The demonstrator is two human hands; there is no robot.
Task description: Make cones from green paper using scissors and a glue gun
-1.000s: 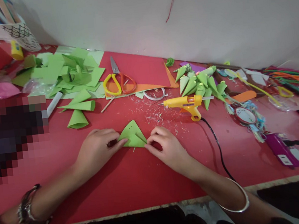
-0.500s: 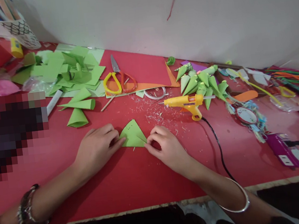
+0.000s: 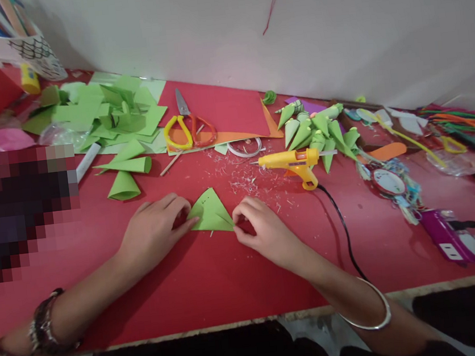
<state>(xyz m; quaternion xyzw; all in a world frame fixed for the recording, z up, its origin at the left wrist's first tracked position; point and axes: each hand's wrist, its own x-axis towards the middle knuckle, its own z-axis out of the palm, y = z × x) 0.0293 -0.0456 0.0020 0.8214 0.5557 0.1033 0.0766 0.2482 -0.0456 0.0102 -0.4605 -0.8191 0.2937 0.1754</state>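
A green paper piece [image 3: 210, 211], fan-shaped and partly folded, lies on the red table [image 3: 214, 278] between my hands. My left hand [image 3: 153, 230] rests on the table with its fingertips pressing the paper's left corner. My right hand [image 3: 263, 229] pinches the paper's right corner with thumb and forefinger. A yellow glue gun [image 3: 293, 163] stands just beyond my right hand, its black cord trailing toward the table's front edge.
Green paper cones [image 3: 321, 128] are heaped behind the glue gun. Loose green sheets and cones [image 3: 115, 120] lie at the back left, with yellow and red scissors [image 3: 186, 128] on an orange sheet. A purple power strip [image 3: 445, 234] sits at the right. Paper scraps dot the middle.
My hands stay on the green paper; the fingers have shifted slightly at its two corners, and the paper looks a little more folded in. The view has drifted a bit.
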